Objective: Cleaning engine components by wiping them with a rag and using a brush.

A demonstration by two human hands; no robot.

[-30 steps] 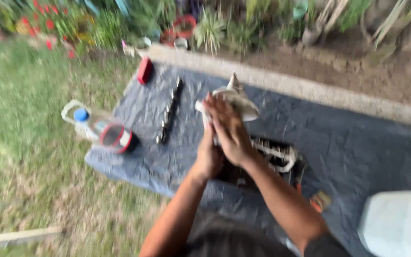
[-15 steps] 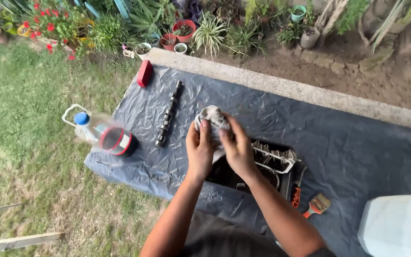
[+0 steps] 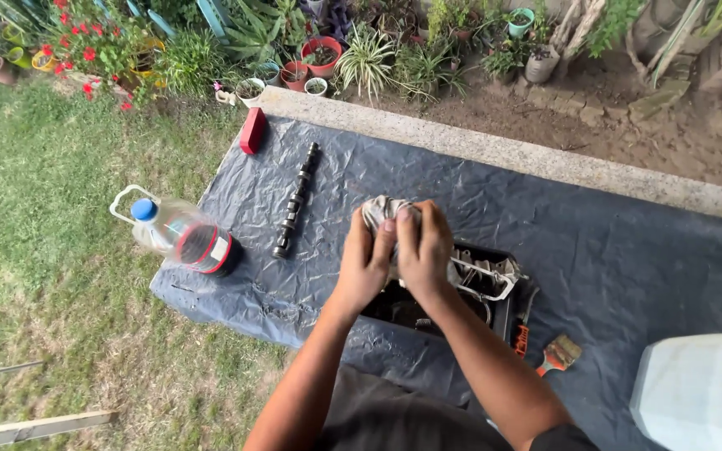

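My left hand [image 3: 367,261] and my right hand [image 3: 424,248] are pressed together around a crumpled grey-white rag [image 3: 380,209], whose top shows above my fingers. Both hands hover over a black tray [image 3: 394,307] that holds a metal engine part [image 3: 485,276]. All of this lies on a dark plastic sheet [image 3: 612,242] spread on the ground.
A long metal camshaft [image 3: 295,200] lies on the sheet to the left, with a red block [image 3: 252,130] beyond it. A clear plastic bottle [image 3: 179,237] lies at the sheet's left edge. A paintbrush [image 3: 558,355], a screwdriver [image 3: 523,326] and a white container [image 3: 699,392] sit at right. Potted plants [image 3: 319,54] line the far side.
My hands have come down from holding the rag high and spread, and now bunch it tightly above the tray. The view has steadied and sharpened.
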